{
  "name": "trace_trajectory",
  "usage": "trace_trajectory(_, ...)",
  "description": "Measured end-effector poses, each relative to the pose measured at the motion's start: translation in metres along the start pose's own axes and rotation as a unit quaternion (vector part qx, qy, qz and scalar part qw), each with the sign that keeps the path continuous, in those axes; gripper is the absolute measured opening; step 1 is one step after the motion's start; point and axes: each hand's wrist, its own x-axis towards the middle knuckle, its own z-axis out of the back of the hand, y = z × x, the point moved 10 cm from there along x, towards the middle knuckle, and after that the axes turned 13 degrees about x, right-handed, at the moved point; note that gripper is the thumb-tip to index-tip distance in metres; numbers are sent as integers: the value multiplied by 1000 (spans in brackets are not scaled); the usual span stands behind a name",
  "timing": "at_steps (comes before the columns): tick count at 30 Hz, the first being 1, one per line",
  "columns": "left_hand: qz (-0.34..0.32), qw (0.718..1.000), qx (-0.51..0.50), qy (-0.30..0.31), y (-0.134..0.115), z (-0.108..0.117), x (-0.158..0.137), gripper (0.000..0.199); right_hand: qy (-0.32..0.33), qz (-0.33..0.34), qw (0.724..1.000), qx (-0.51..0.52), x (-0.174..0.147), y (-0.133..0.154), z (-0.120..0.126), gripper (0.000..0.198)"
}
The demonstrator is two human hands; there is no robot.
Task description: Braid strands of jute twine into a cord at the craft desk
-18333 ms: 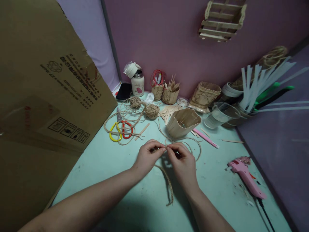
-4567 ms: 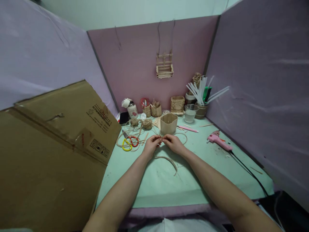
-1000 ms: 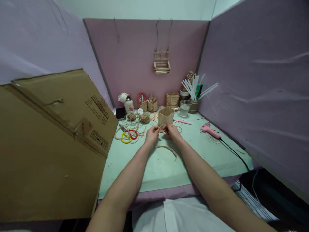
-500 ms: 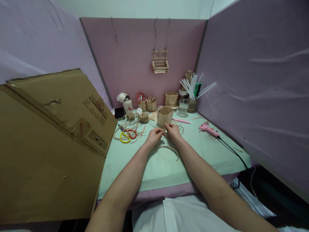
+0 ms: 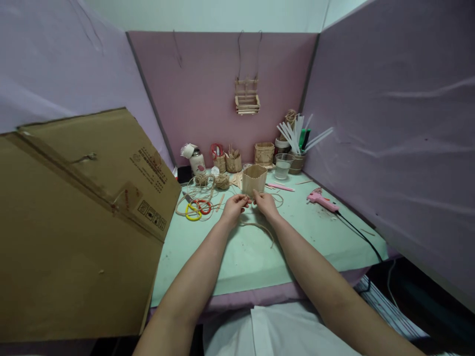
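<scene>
My left hand [image 5: 236, 205] and my right hand [image 5: 264, 202] meet at the middle of the table, fingertips pinched close together. Between them runs a thin length of twine [image 5: 259, 225], its tail curving over the cloth below my wrists. Just behind my fingers stands a container made of wooden craft sticks [image 5: 254, 180], upright and open at the top. More twine lies beside it, to the right of my right hand. Left of my hands rest scissors with red and yellow handles [image 5: 198, 209], among loose loops of twine.
A pink glue gun [image 5: 322, 201] with a black cord lies at the right. Along the back stand a cup of water [image 5: 282, 167], a holder with white glue sticks [image 5: 297, 162], stick containers and balls of twine [image 5: 222, 181]. A large cardboard sheet [image 5: 89, 227] leans at the left.
My fingertips have shifted slightly on the twine, the right ones moving a little apart from the left. The whole view has tilted slightly; the container stays in place.
</scene>
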Motion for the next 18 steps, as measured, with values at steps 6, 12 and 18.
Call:
trace_trajectory(6, 46, 994, -25, -98, 9, 22, 3, 13, 44, 0, 999, 15, -3, 6, -10, 56)
trace_trajectory(12, 35, 994, -4, -108, 14, 19, 5, 10, 77, 146, 981, 100, -10, 35, -19, 29)
trace_trajectory(18, 15, 992, 50, -114, 16, 19, 8, 8, 101, 190, 975, 55, -16, 42, -26, 14)
